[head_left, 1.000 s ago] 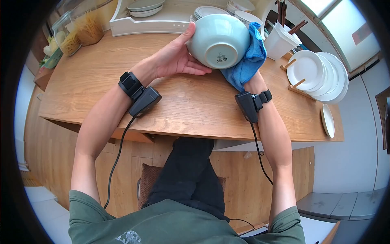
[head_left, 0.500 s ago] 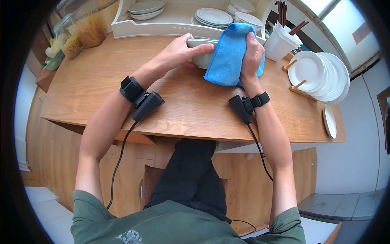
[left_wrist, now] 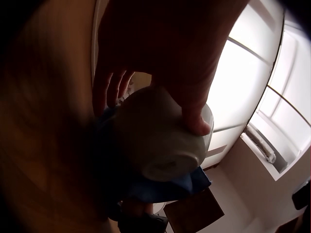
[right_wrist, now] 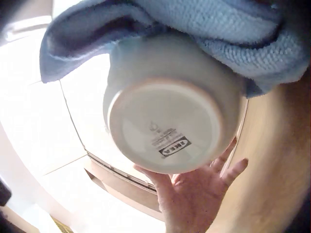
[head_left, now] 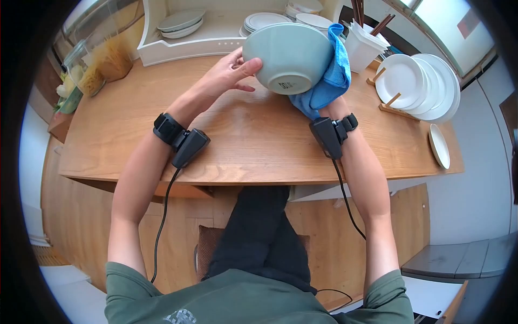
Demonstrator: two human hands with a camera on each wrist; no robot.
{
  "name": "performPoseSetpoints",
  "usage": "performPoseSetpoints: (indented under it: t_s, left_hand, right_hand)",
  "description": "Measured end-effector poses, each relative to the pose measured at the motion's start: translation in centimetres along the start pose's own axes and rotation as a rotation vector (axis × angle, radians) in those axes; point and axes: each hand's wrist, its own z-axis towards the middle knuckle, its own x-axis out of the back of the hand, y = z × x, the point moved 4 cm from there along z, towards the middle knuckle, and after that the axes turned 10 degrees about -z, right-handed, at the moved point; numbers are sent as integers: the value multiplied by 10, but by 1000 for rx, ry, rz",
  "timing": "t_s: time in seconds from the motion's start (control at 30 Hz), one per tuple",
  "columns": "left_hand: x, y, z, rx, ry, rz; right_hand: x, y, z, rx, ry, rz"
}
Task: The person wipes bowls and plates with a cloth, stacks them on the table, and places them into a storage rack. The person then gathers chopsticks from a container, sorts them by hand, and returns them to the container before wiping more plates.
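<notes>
A pale green bowl [head_left: 288,54] is held tilted above the table, its underside toward the person. My left hand [head_left: 229,73] is at its left side, fingers spread and thumb on the outer wall; in the right wrist view the left hand's palm [right_wrist: 194,199] shows beside the base of the bowl [right_wrist: 165,126]. A bunched blue cloth [head_left: 334,81] lies along the bowl's right side. My right hand [head_left: 337,108] holds the bowl through this cloth, its fingers hidden behind cloth and bowl. The left wrist view shows the left thumb against the bowl [left_wrist: 155,126].
A white shelf [head_left: 189,49] with stacked dishes stands at the back. Glass jars [head_left: 89,78] are at the back left. On the right are a white utensil holder [head_left: 362,48], plates [head_left: 399,83] in a wooden rack and a small dish [head_left: 439,146] near the table's edge.
Since half a second ago the bowl has tipped up, showing its underside again, and the cloth has moved from its front to its right side. My left hand's fingers have spread.
</notes>
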Motion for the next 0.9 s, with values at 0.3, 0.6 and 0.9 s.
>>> performPoseSetpoints:
  t_s: [0.3, 0.6, 0.9]
  left_hand:
    - [0, 0, 1, -60, -65, -73]
    - [-1, 16, -3, -189, 87, 71]
    - [-4, 22, -4, -181, 11, 262]
  right_hand:
    - [-21, -116, -47, 243, -467, -95]
    - [-37, 14, -20, -428, -255, 746]
    - [-36, -12, -14, -421, -229, 522]
